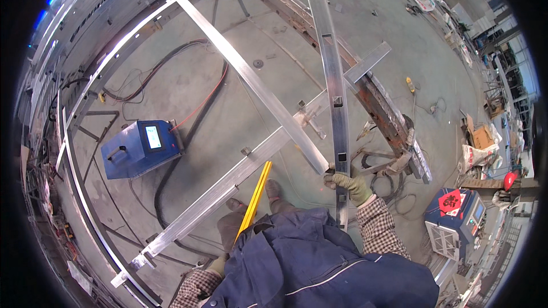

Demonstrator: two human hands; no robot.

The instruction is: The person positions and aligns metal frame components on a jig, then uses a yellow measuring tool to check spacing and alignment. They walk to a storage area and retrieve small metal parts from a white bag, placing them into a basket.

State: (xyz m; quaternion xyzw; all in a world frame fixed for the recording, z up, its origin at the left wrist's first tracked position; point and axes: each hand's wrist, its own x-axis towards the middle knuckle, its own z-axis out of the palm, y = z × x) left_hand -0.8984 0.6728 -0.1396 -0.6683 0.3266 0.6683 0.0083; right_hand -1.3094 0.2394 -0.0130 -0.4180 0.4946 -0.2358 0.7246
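My right hand [355, 188], in a greenish work glove, is closed across a long metal bar with square holes [335, 88]. Its fingertips sit right beside the lower end of a bright square metal tube [245, 74], which slants up to the far left. Under both pieces runs a pale crossbar [228, 179] with small brackets on it. My left hand [217, 266], gloved too, is low beside my jacket; its fingers are mostly hidden. A yellow strip-like tool [254, 202], perhaps a folding rule, sticks out from the jacket's front; what holds it is hidden.
A blue machine with a screen [142, 148] stands on the floor at left, with black cables [197, 122] around it. Curved metal rails [85, 97] bound the left side. A rusty beam [379, 108] lies at right. Another blue machine [455, 219] is at lower right.
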